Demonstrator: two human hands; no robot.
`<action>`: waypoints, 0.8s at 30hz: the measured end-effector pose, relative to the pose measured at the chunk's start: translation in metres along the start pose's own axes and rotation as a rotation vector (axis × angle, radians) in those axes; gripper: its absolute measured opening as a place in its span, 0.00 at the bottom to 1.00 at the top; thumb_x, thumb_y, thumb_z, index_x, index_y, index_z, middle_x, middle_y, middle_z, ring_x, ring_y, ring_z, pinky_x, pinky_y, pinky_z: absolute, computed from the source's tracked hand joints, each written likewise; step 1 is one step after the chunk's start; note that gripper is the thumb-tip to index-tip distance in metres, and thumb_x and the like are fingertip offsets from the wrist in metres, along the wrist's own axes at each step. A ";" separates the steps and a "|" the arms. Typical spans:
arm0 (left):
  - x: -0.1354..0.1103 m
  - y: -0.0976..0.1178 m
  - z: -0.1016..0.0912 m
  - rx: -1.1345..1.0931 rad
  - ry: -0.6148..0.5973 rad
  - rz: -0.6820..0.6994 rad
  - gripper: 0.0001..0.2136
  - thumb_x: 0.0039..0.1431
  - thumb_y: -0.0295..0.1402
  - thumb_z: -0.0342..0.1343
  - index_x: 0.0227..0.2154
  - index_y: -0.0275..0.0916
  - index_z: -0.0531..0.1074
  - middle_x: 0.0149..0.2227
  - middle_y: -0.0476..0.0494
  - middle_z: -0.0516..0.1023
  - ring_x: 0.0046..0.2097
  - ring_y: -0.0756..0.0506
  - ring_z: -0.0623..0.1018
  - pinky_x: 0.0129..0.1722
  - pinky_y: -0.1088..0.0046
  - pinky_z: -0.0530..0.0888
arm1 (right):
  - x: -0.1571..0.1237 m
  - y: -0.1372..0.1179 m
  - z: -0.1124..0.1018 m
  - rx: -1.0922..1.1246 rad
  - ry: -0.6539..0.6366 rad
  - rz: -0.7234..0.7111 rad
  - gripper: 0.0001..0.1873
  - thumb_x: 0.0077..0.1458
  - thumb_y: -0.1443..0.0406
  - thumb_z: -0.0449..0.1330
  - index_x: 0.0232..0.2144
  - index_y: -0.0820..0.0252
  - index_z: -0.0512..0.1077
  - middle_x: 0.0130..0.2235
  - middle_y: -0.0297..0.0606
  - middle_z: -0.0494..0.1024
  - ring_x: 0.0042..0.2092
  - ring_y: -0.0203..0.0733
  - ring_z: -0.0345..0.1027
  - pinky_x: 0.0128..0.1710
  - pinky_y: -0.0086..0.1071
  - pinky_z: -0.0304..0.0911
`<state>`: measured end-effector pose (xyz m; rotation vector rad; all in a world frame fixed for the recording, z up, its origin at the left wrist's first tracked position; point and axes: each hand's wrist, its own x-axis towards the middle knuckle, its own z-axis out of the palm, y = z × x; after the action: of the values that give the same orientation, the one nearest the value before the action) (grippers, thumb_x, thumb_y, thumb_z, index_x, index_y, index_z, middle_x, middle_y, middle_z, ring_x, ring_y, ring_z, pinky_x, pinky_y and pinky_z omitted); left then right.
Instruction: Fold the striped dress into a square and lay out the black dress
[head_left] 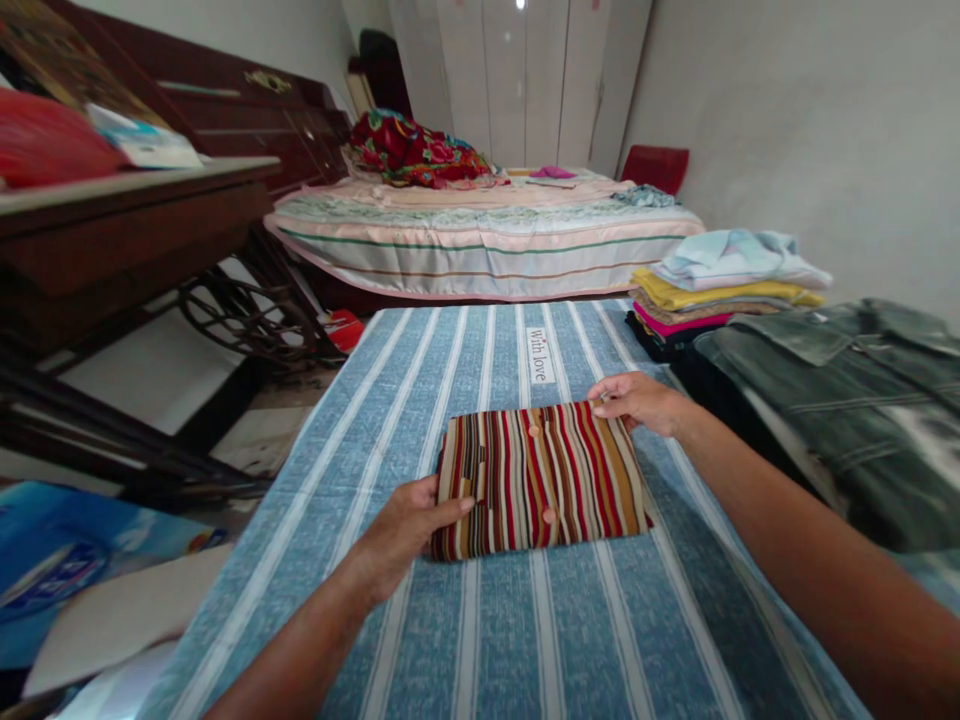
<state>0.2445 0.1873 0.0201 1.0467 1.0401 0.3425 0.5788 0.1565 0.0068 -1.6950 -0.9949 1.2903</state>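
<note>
A folded shirt with red, brown and cream stripes (pixel 551 475) lies flat on the blue and white striped cloth (pixel 465 620) in front of me. My left hand (pixel 409 530) grips the shirt's left edge, thumb on top and fingers curled under it. At the shirt's far right corner my right hand (pixel 637 400) pinches the fabric with closed fingers. Both forearms reach in from the bottom of the view.
A stack of folded clothes (pixel 720 290) sits at the right, beside a dark green denim jacket (pixel 840 400). A bed with a striped cover (pixel 487 235) stands behind. A dark wooden sewing-machine table (pixel 127 230) is at the left.
</note>
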 end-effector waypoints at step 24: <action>-0.016 -0.022 -0.001 0.165 0.270 0.228 0.21 0.33 0.40 0.65 0.32 0.35 0.72 0.33 0.42 0.79 0.32 0.44 0.77 0.31 0.70 0.71 | -0.121 0.061 0.046 -0.011 0.272 0.033 0.07 0.33 0.63 0.64 0.17 0.61 0.71 0.15 0.27 0.65 0.18 0.29 0.53 0.18 0.26 0.46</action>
<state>0.2311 0.1659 0.0101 1.2974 1.2068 0.6038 0.5196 0.0279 -0.0124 -1.8440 -0.8173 1.0407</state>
